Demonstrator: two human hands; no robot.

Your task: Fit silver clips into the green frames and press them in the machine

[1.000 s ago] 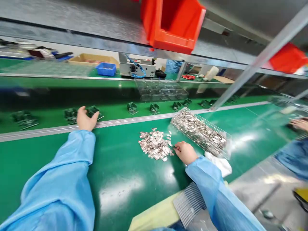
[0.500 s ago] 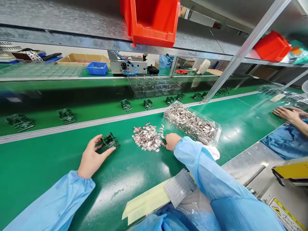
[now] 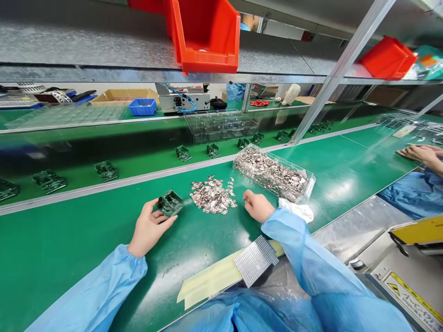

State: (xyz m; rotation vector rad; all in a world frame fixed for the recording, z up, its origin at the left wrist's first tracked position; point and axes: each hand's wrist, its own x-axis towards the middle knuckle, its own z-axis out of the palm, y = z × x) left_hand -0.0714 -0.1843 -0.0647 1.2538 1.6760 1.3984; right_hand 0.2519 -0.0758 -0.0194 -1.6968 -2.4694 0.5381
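Note:
My left hand is closed on the edges of a small green circuit board assembly, thumb on the near side and fingers on the far side. The assembly is just above or on the green bench; I cannot tell which. To its right lies a loose pile of small silvery metal pieces. My right hand is right of the pile, apart from it, with its fingers pinched together. Whatever is in that pinch, if anything, is too small to make out. Behind the right hand stands a clear plastic box full of similar metal pieces.
More circuit board assemblies stand in a row on the green strip behind a metal rail. A white cloth and a gridded grey sheet are near my right arm. Red bins sit overhead. Another person's hands are at the far right.
My right hand has drawn back from the pile, toward the right. The left hand and its circuit board assembly have come nearer the pile. Board assemblies on the left of the strip appear further right.

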